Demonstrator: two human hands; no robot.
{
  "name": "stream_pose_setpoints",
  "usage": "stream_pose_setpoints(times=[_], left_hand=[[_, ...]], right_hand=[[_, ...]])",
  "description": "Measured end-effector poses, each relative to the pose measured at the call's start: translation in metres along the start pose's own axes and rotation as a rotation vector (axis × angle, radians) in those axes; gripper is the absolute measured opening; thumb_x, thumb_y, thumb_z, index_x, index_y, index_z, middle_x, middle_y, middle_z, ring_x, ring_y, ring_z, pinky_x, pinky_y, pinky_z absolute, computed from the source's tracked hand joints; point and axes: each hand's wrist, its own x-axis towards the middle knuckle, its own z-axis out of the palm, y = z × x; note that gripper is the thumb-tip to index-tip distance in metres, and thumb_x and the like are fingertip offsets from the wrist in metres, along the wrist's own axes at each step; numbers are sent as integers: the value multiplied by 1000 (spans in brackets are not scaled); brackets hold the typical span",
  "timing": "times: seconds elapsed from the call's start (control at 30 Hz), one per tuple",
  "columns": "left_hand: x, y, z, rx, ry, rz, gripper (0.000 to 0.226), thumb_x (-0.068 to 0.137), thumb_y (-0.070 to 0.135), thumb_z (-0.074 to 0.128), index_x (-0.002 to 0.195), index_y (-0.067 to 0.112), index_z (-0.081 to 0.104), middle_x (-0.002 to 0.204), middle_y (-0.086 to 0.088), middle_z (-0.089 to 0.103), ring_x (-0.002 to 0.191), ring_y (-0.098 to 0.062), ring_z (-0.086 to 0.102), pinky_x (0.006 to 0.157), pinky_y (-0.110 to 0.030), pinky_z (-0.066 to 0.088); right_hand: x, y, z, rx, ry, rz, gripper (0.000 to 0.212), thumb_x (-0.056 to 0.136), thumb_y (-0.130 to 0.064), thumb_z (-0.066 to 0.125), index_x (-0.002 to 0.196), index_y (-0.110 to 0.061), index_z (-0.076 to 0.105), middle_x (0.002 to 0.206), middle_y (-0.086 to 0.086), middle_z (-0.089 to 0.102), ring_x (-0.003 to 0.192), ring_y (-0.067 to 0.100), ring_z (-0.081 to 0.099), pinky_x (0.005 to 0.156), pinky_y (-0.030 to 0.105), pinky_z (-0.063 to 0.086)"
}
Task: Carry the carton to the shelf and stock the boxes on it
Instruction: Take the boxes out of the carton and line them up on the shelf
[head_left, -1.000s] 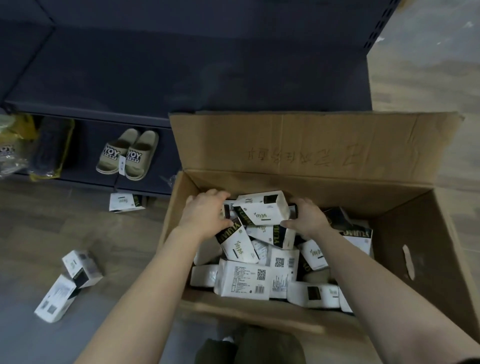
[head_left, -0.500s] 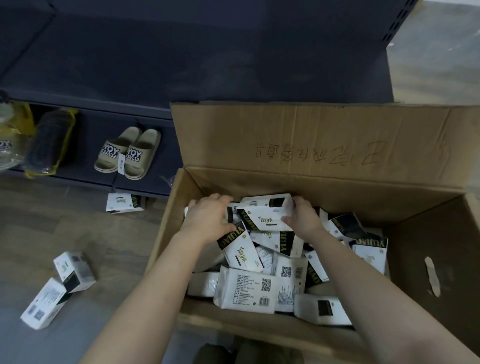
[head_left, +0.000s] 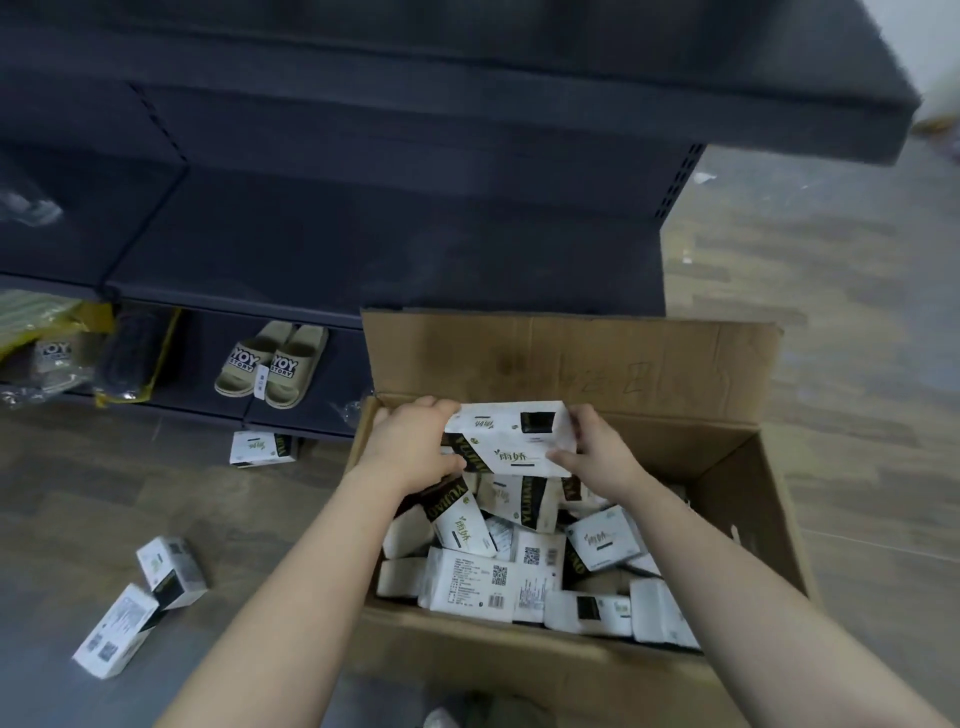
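Note:
An open brown carton (head_left: 769, 499) stands on the floor in front of a dark shelf unit (head_left: 363, 244). It holds several white-and-black boxes (head_left: 493, 577) lying jumbled. My left hand (head_left: 415, 447) and my right hand (head_left: 597, 452) grip the two ends of a small stack of these boxes (head_left: 514, 436), held just above the pile near the carton's far wall. The carton's far flap (head_left: 571, 358) stands upright behind my hands.
Three loose boxes lie on the wooden floor: two at the left (head_left: 150, 597) and one by the shelf base (head_left: 262, 447). A pair of beige slippers (head_left: 272, 364) and bagged items (head_left: 78, 348) sit on the lowest shelf. A higher shelf (head_left: 675, 119) overhangs.
Both hands have closed on the stack of boxes and lifted it up out of the pile. The view has tilted upward, showing more of the shelf.

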Motion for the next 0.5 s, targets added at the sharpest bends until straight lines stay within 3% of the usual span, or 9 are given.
stream_pose_setpoints(times=[0.5], left_hand=[[-56, 79, -173, 45, 153, 27, 83, 77, 39, 75, 148, 29, 33, 147, 1, 41, 131, -25, 45, 107, -46, 32]], right_hand=[[-87, -113, -176, -56, 55, -201, 65, 85, -36, 72, 137, -16, 38, 126, 0, 56, 107, 16, 57, 92, 34, 49]])
